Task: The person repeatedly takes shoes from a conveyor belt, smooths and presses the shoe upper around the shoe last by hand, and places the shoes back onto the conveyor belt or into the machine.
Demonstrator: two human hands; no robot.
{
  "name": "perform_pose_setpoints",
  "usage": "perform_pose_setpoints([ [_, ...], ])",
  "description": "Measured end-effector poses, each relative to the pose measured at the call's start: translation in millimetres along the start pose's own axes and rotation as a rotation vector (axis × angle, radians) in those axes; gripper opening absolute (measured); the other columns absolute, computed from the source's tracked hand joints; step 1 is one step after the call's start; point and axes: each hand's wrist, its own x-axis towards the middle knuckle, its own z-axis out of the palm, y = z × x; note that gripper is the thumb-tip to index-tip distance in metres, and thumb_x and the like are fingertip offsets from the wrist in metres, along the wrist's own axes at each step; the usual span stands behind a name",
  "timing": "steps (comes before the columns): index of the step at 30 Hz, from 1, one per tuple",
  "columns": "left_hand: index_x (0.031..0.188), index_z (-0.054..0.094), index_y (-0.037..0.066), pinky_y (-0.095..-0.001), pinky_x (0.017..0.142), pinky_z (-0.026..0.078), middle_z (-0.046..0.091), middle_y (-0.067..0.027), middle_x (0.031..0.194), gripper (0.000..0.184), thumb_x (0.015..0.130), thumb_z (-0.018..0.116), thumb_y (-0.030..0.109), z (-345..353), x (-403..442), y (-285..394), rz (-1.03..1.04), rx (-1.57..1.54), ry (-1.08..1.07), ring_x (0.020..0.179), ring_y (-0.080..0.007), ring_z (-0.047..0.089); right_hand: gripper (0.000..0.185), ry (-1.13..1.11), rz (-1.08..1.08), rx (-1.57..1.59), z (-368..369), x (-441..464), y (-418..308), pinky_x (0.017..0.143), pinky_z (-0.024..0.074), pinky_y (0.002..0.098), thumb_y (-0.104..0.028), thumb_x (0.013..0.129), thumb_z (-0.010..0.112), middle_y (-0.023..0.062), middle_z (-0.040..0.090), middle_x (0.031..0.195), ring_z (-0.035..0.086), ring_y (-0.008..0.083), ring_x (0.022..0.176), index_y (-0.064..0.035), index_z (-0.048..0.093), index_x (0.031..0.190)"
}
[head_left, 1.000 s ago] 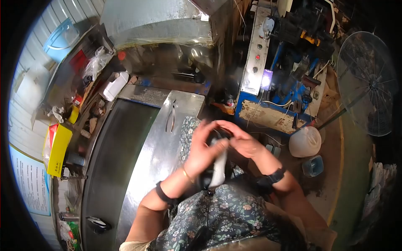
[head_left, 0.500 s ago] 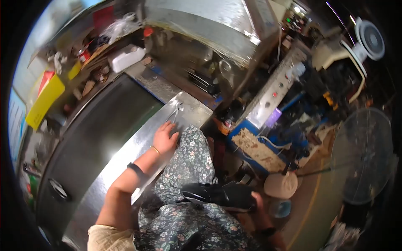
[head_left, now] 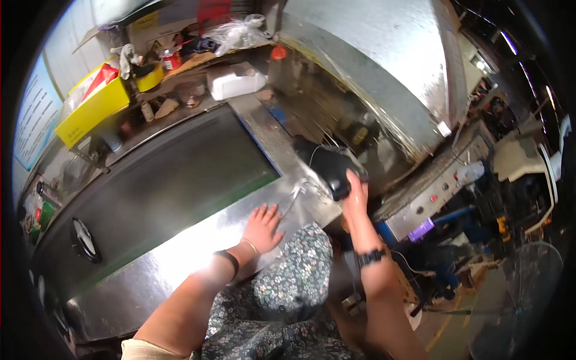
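Note:
My right hand [head_left: 356, 195] grips a black shoe [head_left: 331, 169] by its near end, holding it past the corner of the metal table [head_left: 174, 249], in front of the opening under a metal hood. My left hand [head_left: 263, 228] lies flat on the shiny tabletop with its fingers spread and holds nothing. Just beyond those fingertips rests a thin metallic tool [head_left: 295, 195], too blurred to name. Further left, a black-and-white shoe [head_left: 86, 240] sits on the dark conveyor belt [head_left: 180, 159].
A large metal hood [head_left: 384, 54] slopes over the far right. Behind the belt stand a yellow bin [head_left: 93, 117] and a white container [head_left: 236, 82]. To the right is a control panel [head_left: 429, 201] with buttons. Patterned floral cloth [head_left: 294, 270] covers my lap.
My right hand has carried the black shoe from beside my lap up and forward to the hood opening. The left hand stays on the table. My view has swung right.

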Motion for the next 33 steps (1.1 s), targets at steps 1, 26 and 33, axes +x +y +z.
perform_pose_setpoints([
  [1,0.133,0.055,0.005,-0.0537,0.114,0.028,0.042,-0.0196,0.148,0.06,0.088,0.057,0.044,1.1,0.5,-1.6,0.005,-0.002,0.025,0.137,-0.0434,0.037,0.053,-0.072,-0.029,-0.135,7.3,43.3,22.0,0.094,0.0471,0.0306,-0.008,0.085,0.073,0.0081,0.061,0.119,0.059,0.0168,0.105,-0.003,0.05,0.133],
  [26,0.14,0.049,0.008,-0.0507,0.116,0.027,0.034,-0.0205,0.154,0.062,0.087,0.063,0.037,11.3,-16.1,-13.6,-0.005,-0.161,0.064,0.14,-0.0409,0.034,0.028,-0.726,-0.671,-1.581,-44.8,-271.3,39.6,0.112,0.0244,0.0547,-0.022,0.09,0.054,0.0116,0.061,0.131,0.045,0.0391,0.131,-0.0078,0.068,0.11],
  [33,0.137,0.051,0.006,-0.0465,0.115,0.033,0.045,-0.0239,0.145,0.065,0.075,0.068,0.012,-55.8,-102.2,-97.4,-0.229,-0.382,0.361,0.138,-0.0405,0.039,0.029,-0.707,-0.693,-1.553,-50.7,-270.7,39.5,0.112,0.024,0.0539,-0.02,0.092,0.049,0.0106,0.061,0.13,0.045,0.039,0.13,-0.0074,0.067,0.111],
])
